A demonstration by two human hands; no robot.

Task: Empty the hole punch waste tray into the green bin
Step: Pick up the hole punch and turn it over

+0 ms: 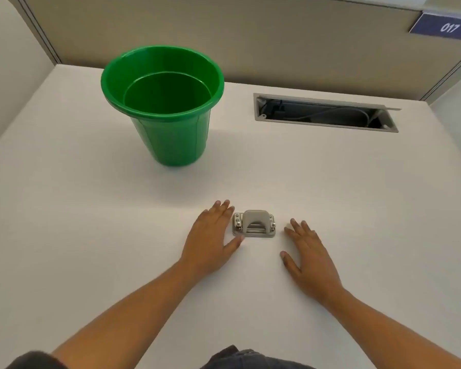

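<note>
Worktop: the worktop point(91, 235) is a plain off-white, matte, smooth slab that fills most of the view, with both forearms reaching across it.
Room: beige partition panels close the far and left sides beyond the hands; a blue plate point(446, 27) marked 017 hangs on the far panel, up and to the right of the right hand.
Hole punch: the hole punch point(254, 224) is small, grey-beige, with a rounded lever, a flat rectangular base and metal pins at each end; it sits flat on the worktop between the two hands.
Left hand: the left hand point(210, 239) lies palm down with fingers straight and close together, thumb splayed; the thumb tip and the fingertips lie against, or just beside, the punch's left edge, gripping nothing.
Right hand: the right hand point(308, 258) lies flat and spread, palm down, near the punch's right end but apart from it, holding nothing.
Green bin: the green bin point(168, 107) is glossy plastic, round, tapered to a narrower base, with a rolled rim; it stands upright, well beyond the left hand and to its left, its inside looking empty.
Cable slot: a grey-framed rectangular cable slot point(326, 113) is cut into the worktop far beyond the right hand, with dark space and cables inside.
In the way: the stretch of worktop between the hands and the bin lies bare.
</note>
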